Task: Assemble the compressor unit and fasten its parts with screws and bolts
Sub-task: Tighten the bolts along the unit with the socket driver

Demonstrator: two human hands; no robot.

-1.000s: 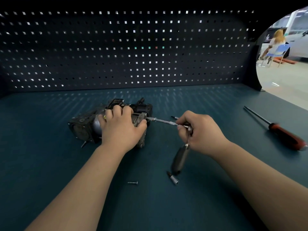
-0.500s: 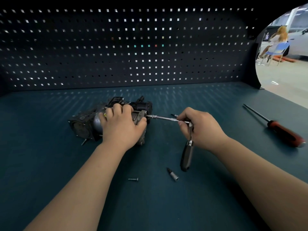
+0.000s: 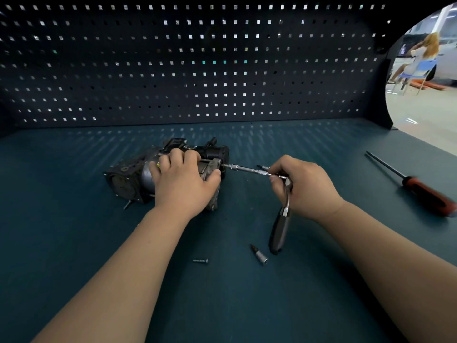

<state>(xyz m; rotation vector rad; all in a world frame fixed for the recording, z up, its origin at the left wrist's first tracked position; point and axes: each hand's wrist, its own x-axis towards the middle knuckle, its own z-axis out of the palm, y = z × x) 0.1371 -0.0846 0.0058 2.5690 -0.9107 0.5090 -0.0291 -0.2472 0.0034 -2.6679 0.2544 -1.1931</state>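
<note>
A dark metal compressor unit point(image 3: 128, 177) lies on its side on the teal bench top point(image 3: 74, 243). My left hand point(image 3: 183, 181) grips its body from above, fingers curled over the top. My right hand point(image 3: 304, 186) holds the head of a ratchet wrench point(image 3: 280, 226), whose black handle hangs down toward me. A slim silver extension bar point(image 3: 247, 169) runs from the wrench head to the compressor's right end. A loose screw point(image 3: 200, 261) and a small socket bit point(image 3: 259, 254) lie on the bench near me.
A red-handled screwdriver point(image 3: 425, 191) lies at the right of the bench. Behind stands a dark pegboard wall point(image 3: 197, 70). Another small bit point(image 3: 262, 167) lies just behind the extension bar. Far right, beyond the bench, a person sits on a blue chair point(image 3: 420, 70).
The wrench handle has swung a little from left toward the right under my right hand. My left hand and the compressor have kept still.
</note>
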